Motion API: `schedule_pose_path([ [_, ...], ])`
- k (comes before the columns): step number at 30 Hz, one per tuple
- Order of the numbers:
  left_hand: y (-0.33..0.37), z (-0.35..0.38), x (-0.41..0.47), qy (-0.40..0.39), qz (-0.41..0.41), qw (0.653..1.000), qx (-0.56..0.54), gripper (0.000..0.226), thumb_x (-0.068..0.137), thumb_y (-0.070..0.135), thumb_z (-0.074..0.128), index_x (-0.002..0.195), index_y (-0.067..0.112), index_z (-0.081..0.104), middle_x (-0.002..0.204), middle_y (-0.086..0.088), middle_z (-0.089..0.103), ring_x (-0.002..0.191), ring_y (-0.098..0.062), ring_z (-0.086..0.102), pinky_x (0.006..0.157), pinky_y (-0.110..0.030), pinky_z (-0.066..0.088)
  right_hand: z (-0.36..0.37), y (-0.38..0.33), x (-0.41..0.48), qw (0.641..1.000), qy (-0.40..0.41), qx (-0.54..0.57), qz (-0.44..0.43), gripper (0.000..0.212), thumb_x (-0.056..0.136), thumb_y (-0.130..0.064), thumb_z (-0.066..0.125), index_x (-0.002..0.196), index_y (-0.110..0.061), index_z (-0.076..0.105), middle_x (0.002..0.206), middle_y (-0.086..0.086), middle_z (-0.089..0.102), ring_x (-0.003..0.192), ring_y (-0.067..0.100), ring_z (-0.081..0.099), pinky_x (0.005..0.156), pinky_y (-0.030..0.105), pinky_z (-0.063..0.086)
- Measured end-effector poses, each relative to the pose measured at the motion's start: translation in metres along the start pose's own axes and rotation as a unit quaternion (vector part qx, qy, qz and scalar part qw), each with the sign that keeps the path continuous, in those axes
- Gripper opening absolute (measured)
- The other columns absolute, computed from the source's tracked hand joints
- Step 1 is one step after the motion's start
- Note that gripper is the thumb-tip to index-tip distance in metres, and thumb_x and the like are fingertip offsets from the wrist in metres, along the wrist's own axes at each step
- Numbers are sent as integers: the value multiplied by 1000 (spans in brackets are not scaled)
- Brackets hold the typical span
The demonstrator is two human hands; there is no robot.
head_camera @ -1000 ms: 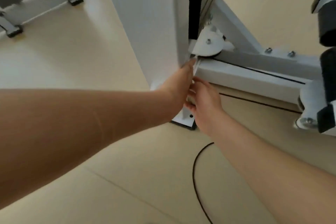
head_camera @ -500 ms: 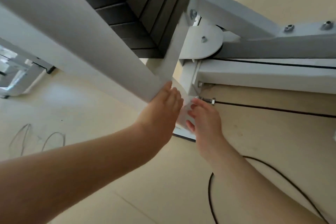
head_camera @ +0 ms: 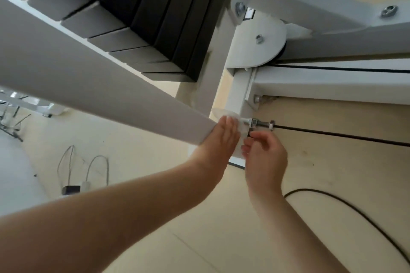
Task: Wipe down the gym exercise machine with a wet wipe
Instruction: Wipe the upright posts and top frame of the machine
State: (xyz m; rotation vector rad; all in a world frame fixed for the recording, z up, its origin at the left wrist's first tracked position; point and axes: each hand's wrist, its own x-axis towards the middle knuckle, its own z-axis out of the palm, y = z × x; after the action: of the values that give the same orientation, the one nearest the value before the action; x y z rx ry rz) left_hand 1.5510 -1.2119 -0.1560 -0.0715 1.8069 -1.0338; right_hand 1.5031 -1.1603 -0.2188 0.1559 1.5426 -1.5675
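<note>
Both bare arms reach forward, the forearms converging. The left arm comes in from the lower left with a straight wrist. The left hand (head_camera: 218, 139) is flat, its fingers (head_camera: 228, 127) straight and held together, their tips pressing at the wet wipe (head_camera: 223, 115). The right arm comes in from the lower right. The right hand (head_camera: 265, 157) sits just right of the wipe, its back toward the camera and its fingers curled inward. Whether they pinch the wipe cannot be told. The two hands lie just beside each other.

Two bare forearms (head_camera: 111, 217) — left grip (head_camera: 218, 139) and right grip (head_camera: 264, 157) bare too.
</note>
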Motion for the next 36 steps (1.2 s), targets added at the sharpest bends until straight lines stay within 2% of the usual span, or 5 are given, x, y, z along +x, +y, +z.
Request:
schedule_pose_path([
  [5,-22,8,-54,-7,68,997,47,67,104,28,14,138,-15,-25,151,-33,-21,141,-48,-13,92,-59,-24,10,10,-28,991,-52,80,96,23,90,-11,53,88,-28,69,95,-3,70,91,18,67,76,35,55],
  [19,74,18,71,10,63,996,59,73,103,38,27,147,-8,-10,159,-25,-6,146,-39,-3,114,-51,-5,-52,18,26,977,-1,93,193,31,94,3,41,99,-15,66,97,5,68,85,14,63,74,28,52],
  [28,-31,3,-24,6,40,997,-63,63,105,27,16,145,-10,-17,154,-33,-13,143,-48,-1,113,-59,3,0,3,-8,982,-179,-14,65,34,83,2,43,68,-16,69,66,1,70,65,16,61,61,25,44],
  [33,-39,-16,-19,23,-43,994,-101,46,100,17,24,137,-10,31,128,-29,45,117,-42,45,107,-56,24,8,-23,-9,983,-182,-9,30,30,87,-1,48,87,-18,73,82,-3,72,82,17,66,74,33,53],
  [36,-42,-27,-9,18,-32,989,-147,34,99,16,33,126,0,49,115,-15,57,108,-33,53,114,-54,16,0,-34,-2,974,-210,48,68,31,90,-1,48,98,-18,72,88,5,73,84,23,67,81,43,57],
])
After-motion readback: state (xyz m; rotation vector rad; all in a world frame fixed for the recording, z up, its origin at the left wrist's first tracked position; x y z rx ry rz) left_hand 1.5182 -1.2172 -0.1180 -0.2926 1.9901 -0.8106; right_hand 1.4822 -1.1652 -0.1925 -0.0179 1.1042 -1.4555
